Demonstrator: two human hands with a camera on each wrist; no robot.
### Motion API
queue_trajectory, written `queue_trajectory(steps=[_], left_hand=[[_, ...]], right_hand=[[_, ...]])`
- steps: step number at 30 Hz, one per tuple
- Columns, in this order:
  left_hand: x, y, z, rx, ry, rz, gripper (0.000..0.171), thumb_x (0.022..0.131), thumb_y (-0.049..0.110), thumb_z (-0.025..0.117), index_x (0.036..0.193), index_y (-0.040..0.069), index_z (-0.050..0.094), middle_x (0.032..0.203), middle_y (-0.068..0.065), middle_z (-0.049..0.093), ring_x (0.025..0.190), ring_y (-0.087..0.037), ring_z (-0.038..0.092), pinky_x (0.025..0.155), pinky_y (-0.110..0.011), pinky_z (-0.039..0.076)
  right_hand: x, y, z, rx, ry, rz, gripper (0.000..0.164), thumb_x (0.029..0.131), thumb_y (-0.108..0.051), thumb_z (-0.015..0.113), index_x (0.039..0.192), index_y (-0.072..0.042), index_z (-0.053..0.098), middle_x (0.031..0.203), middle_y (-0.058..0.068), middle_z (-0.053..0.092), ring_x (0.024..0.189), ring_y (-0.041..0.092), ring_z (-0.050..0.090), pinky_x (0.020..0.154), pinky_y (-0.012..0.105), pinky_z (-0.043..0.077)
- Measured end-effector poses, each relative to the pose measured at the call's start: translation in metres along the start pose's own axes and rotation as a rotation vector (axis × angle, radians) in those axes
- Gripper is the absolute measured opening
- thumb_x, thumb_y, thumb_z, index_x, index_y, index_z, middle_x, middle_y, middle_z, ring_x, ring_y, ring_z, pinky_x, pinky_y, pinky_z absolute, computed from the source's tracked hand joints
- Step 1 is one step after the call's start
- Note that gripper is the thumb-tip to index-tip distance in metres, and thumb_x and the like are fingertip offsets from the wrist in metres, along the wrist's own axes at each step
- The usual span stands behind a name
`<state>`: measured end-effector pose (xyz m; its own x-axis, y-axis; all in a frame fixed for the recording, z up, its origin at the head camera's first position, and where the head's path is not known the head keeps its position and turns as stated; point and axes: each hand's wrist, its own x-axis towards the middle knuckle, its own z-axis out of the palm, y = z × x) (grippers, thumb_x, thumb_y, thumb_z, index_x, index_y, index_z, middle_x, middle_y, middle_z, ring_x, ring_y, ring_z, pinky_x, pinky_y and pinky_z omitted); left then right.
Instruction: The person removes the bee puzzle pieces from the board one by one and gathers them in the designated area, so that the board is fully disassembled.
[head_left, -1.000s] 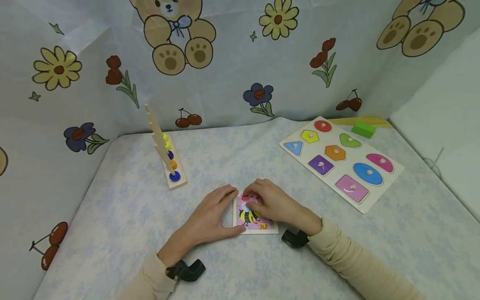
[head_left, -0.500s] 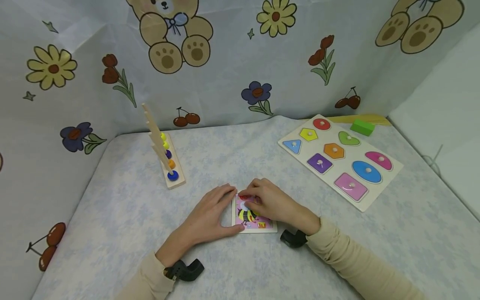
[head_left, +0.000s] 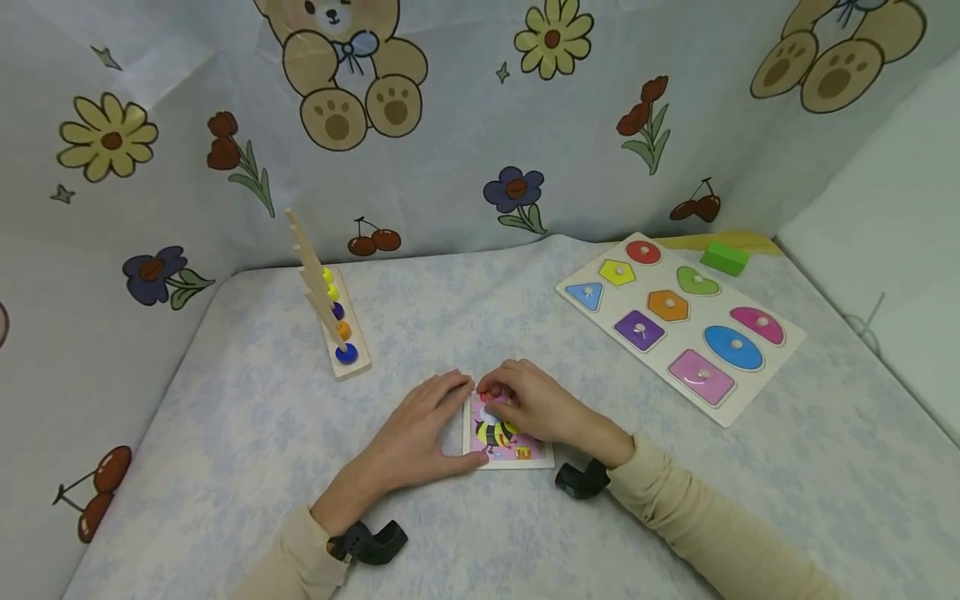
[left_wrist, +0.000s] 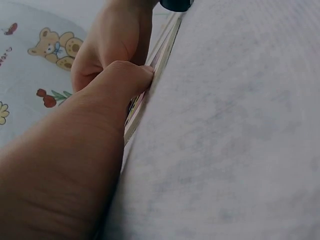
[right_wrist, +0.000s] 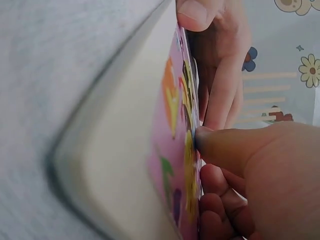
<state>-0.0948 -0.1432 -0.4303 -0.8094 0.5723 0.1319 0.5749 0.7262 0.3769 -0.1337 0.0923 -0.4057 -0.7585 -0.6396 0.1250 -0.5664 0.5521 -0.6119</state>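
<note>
A small square bee puzzle (head_left: 495,433) with a pink picture and a pale border lies between both hands in the head view. My left hand (head_left: 420,437) holds its left side, the thumb at the near edge and the fingers at the far left corner. Over the picture, my right hand (head_left: 536,406) has its fingers curled, and thumb and fingertips pinch at a puzzle piece by the bee's wing, mostly hidden by the hand. The right wrist view shows the right thumb (right_wrist: 222,142) touching the picture's face. In the left wrist view, the left thumb (left_wrist: 132,75) presses the board's edge.
A wooden stand with stepped posts and coloured beads (head_left: 348,333) stands at the left. Behind the right hand lies a knobbed shape board (head_left: 675,333). A green block (head_left: 724,258) sits at the back right, and a printed cloth (head_left: 450,125) hangs behind the table.
The right thumb and fingers have shifted slightly over the bee picture. My left hand keeps its place on the puzzle, which lies where it was; the head view itself has moved a little.
</note>
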Motion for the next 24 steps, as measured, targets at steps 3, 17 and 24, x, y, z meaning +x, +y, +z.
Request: queue_trajectory(steps=[3, 17, 24], left_hand=[[0.0000, 0.0001, 0.0003, 0.001, 0.003, 0.003, 0.100, 0.084, 0.068, 0.073, 0.158, 0.008, 0.042, 0.160, -0.007, 0.042, 0.150, -0.025, 0.037, 0.125, -0.047, 0.029], [-0.0001, 0.0008, 0.0015, 0.001, 0.000, 0.001, 0.099, 0.085, 0.068, 0.073, 0.157, 0.007, 0.043, 0.160, -0.006, 0.042, 0.150, -0.024, 0.037, 0.126, -0.047, 0.029], [-0.0002, 0.0000, 0.0022, -0.009, 0.005, 0.002, 0.098, 0.084, 0.066, 0.074, 0.157, 0.007, 0.044, 0.159, -0.006, 0.043, 0.150, -0.024, 0.037, 0.126, -0.046, 0.029]], right_hand=[[-0.0010, -0.0008, 0.0001, 0.003, -0.001, 0.000, 0.021, 0.095, -0.012, 0.074, 0.115, -0.006, 0.071, 0.095, 0.000, 0.063, 0.091, 0.015, 0.051, 0.078, 0.028, 0.044], [-0.0041, 0.0035, 0.0034, 0.006, 0.002, -0.004, 0.021, 0.097, -0.014, 0.072, 0.117, -0.008, 0.068, 0.108, 0.002, 0.061, 0.094, 0.016, 0.049, 0.079, 0.028, 0.044], [-0.0045, 0.0021, 0.0037, 0.014, 0.005, -0.003, 0.013, 0.098, -0.013, 0.071, 0.110, -0.010, 0.070, 0.111, 0.003, 0.061, 0.096, 0.017, 0.050, 0.081, 0.030, 0.045]])
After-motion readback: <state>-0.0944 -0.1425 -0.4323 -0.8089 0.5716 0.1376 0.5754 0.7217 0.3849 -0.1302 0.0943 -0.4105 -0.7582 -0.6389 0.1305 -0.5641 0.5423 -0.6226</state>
